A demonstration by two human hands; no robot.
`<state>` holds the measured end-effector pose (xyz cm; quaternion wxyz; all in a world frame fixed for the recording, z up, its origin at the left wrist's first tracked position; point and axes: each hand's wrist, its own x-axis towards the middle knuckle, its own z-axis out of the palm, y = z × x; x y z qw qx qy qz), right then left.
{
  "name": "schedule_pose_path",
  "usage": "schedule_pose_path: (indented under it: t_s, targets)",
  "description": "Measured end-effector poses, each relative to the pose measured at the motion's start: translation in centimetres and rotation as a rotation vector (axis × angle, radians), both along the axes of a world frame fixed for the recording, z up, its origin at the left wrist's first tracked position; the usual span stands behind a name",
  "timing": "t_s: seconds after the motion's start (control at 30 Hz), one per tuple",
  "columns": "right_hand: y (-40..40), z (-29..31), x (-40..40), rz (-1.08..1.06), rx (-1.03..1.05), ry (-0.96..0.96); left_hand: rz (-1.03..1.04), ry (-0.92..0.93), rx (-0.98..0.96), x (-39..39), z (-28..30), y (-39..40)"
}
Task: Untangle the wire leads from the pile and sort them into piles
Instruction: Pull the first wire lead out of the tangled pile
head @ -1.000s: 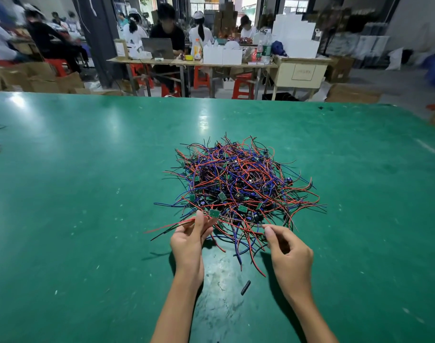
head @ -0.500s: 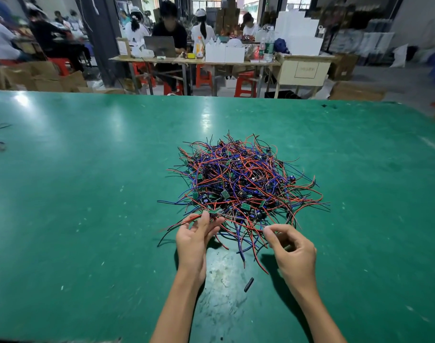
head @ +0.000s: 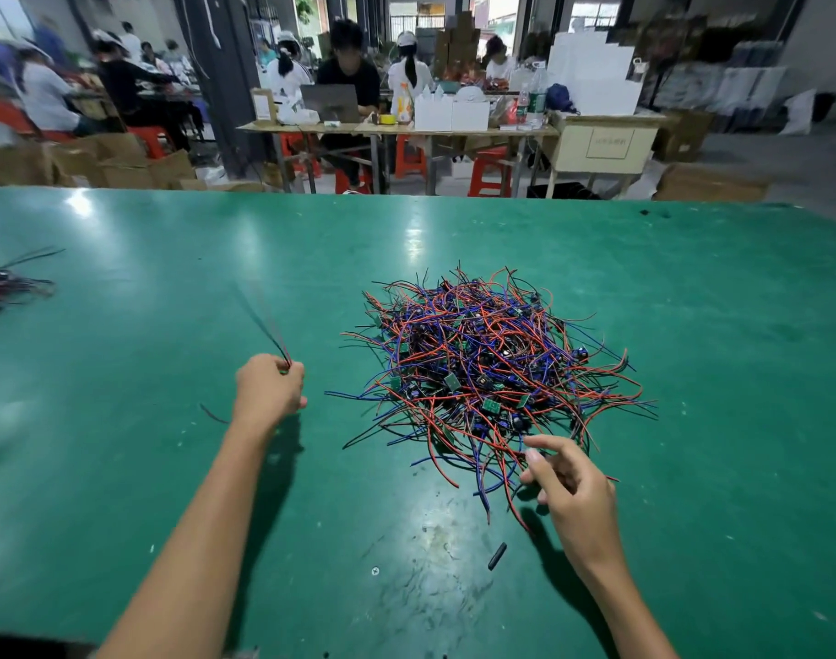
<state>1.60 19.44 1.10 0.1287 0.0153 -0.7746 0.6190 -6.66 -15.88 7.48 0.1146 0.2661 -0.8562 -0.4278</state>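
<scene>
Head view: left hand clenched round a wire lead, held left of the tangled pile on the green table. Right hand loosely curled at the pile's near edge; can't tell if it pinches a wire.

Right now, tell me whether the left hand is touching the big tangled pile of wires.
Apart. In the head view, the left hand grips a pulled-out wire lead well to the left of the tangled pile, with bare green table showing between them.
</scene>
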Motion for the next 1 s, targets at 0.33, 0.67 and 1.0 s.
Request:
schedule_pose_path:
  t_s: [0.33,0.67,1.0]
  targets:
    - [0.0,-0.6,-0.2,0.029,0.183,-0.043,-0.001,-0.15,-0.655,0.3,-4.9,4.5]
    - [-0.1,-0.1,-0.1,0.029,0.201,-0.035,-0.148,0.072,-0.493,1.6,-3.9,5.5]
    - [-1.0,0.0,0.1,0.068,0.314,0.051,-0.363,0.351,0.408,7.1,0.1,11.7]
